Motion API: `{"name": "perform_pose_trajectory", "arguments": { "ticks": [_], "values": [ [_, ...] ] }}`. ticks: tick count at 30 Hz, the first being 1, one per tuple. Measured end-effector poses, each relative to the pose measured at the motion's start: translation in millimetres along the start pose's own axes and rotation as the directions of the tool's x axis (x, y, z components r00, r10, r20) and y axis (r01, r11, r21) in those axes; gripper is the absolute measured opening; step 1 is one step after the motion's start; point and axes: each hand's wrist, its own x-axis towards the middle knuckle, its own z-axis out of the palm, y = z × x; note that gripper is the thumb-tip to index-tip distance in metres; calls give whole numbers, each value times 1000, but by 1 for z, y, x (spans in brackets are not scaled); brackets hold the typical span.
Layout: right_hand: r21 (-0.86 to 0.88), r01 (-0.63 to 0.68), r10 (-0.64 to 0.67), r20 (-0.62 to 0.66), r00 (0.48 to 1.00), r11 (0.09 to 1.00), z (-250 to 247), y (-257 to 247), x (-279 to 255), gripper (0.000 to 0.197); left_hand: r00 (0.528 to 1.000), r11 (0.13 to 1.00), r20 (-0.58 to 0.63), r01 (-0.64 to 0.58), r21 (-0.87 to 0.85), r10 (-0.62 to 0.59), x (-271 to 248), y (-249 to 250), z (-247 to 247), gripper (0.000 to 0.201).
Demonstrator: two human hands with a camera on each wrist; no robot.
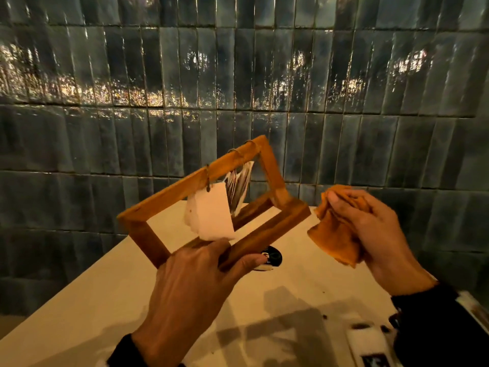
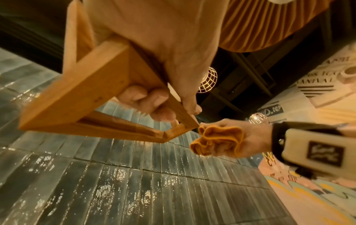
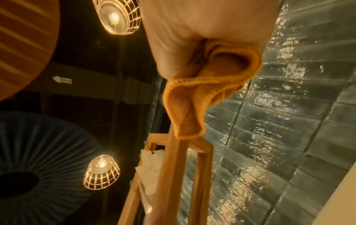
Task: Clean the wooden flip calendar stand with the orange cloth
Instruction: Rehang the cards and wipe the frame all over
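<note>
The wooden flip calendar stand (image 1: 169, 194) is off the table and tilted, its white paper cards (image 1: 211, 215) hanging from rings on the top bar. My left hand (image 1: 232, 254) grips the near base bar, thumb on one side and fingers curled round the other. In the left wrist view those fingers (image 2: 154, 103) wrap the stand's (image 2: 80, 94) base. My right hand (image 1: 349, 207) holds the bunched orange cloth (image 1: 341, 226) at the base's right corner. There the cloth (image 2: 217, 141) meets the corner. From the right wrist, cloth (image 3: 202, 94) droops onto the stand's end (image 3: 173, 175).
A white table (image 1: 105, 287) lies below, with a black round object (image 1: 274, 256) under the stand and a white-and-black device (image 1: 370, 345) at the near right. A glossy dark tiled wall (image 1: 238, 75) stands close behind. Wire pendant lamps (image 3: 117, 16) hang overhead.
</note>
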Motion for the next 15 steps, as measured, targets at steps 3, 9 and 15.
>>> {"name": "perform_pose_trajectory", "arguments": {
  "ticks": [3,9,15],
  "values": [
    [-31,25,-21,122,992,999,0,-14,-21,7,998,994,1,59,96,-59,-1,4,-2,67],
    [-612,443,-290,338,895,655,55,-17,-61,23,991,985,96,81,152,-96,3,15,3,50],
    [-593,411,-404,153,902,693,54,-13,-32,23,993,965,88,51,256,-76,-1,15,-3,60]
  ]
}}
